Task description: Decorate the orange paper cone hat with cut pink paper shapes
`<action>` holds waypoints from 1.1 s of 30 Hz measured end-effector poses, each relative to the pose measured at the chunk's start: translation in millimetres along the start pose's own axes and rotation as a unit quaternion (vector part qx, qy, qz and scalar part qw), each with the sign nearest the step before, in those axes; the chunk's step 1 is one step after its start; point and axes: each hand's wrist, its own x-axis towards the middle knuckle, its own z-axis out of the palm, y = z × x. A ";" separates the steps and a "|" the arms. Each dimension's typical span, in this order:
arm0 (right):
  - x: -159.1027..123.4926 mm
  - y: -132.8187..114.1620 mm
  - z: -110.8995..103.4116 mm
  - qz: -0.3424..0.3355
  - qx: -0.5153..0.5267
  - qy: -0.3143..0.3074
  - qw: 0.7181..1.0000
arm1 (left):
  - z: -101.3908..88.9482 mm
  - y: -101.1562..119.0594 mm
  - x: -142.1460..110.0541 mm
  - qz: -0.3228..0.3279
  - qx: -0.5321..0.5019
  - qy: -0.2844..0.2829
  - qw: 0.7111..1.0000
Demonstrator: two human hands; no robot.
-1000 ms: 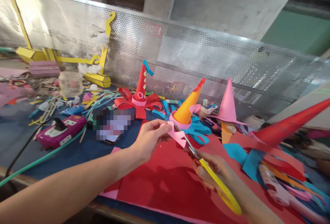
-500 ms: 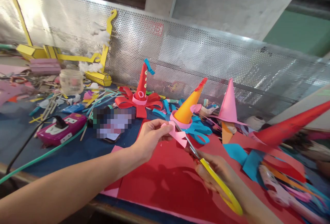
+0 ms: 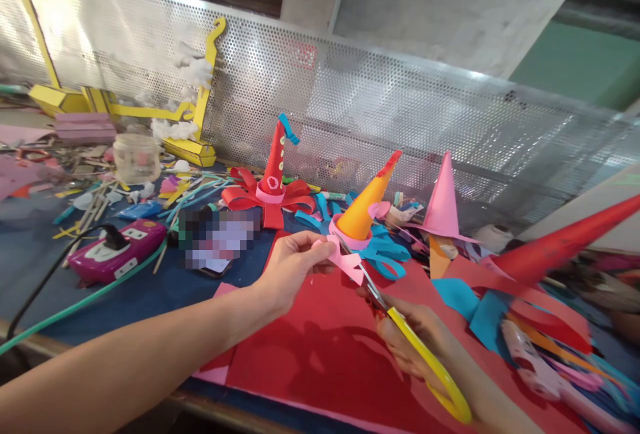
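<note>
Between thumb and fingers, my left hand pinches a small pink paper piece with a notched edge. My right hand is wrapped round yellow-handled scissors, whose blades point up and left and meet the pink piece. Both hands are above a red sheet. Just behind them stands an orange cone with a red tip, a pink band and blue paper loops. A red cone with red paper strips round its base is farther back on the left.
A pink cone and a long red cone are on the right, near a pink glue gun. To the left lie a phone, a purple power strip and a clear jar. Perforated metal panels stand behind.
The scissors and my right hand have shifted very slightly; the blades stay at the pink piece. My left hand keeps its pinch in the same place.
</note>
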 end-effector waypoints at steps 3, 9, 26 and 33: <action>-0.7 3.9 -0.1 -0.001 0.001 -0.002 1.000 | -0.1 -0.2 -0.9 0.000 -0.003 -0.002 1.000; 26.5 -18.9 -6.7 -0.025 0.006 0.052 0.998 | -0.5 -0.1 0.1 -0.003 -0.002 0.000 1.000; -16.7 -41.8 -2.2 0.009 -0.099 -0.104 0.990 | -1.1 -0.5 -1.4 -0.022 -0.008 -0.022 0.999; -22.0 -43.9 -0.9 0.043 -0.097 -0.099 0.989 | 0.6 1.7 -0.1 -0.024 0.005 -0.036 0.999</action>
